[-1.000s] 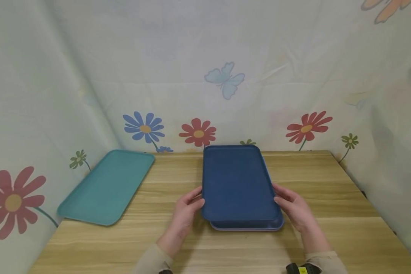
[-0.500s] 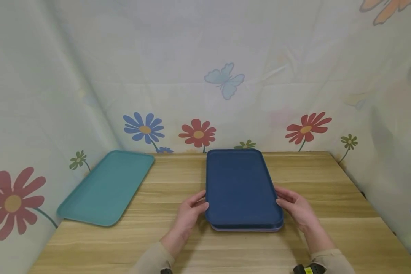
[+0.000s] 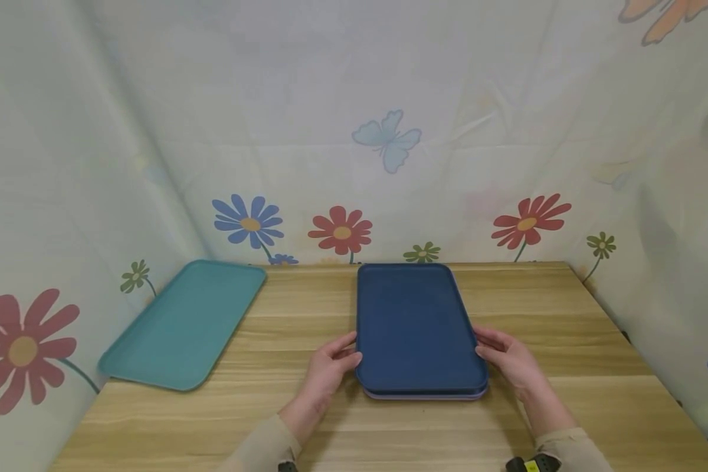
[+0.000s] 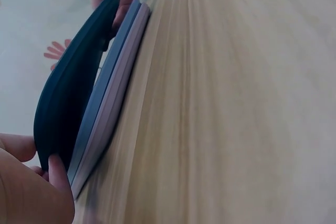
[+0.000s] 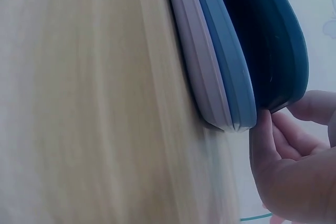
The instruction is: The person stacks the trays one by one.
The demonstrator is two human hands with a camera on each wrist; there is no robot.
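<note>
My left hand (image 3: 324, 373) and right hand (image 3: 514, 367) hold a dark blue tray (image 3: 415, 328) by its two long sides, thumbs at the rim and fingers reaching under the edge. Beneath it lie two stacked trays, a lighter blue tray (image 5: 226, 51) on top of a lilac tray (image 5: 197, 51). From the head, only a thin lilac rim shows below the dark tray's near edge. Both wrist views show a wedge of space between the dark tray (image 4: 68, 82) and the pair under it, with fingertips in that space.
A teal tray (image 3: 189, 324) lies slanted on the wooden table (image 3: 307, 301) at the left. Behind and on both sides hangs a pale cloth (image 3: 271, 98) printed with flowers and butterflies.
The dark blue tray has come down and slightly right onto the stack, lining up over the trays beneath. Both hands have moved with it, still holding its sides. The teal tray has not moved.
</note>
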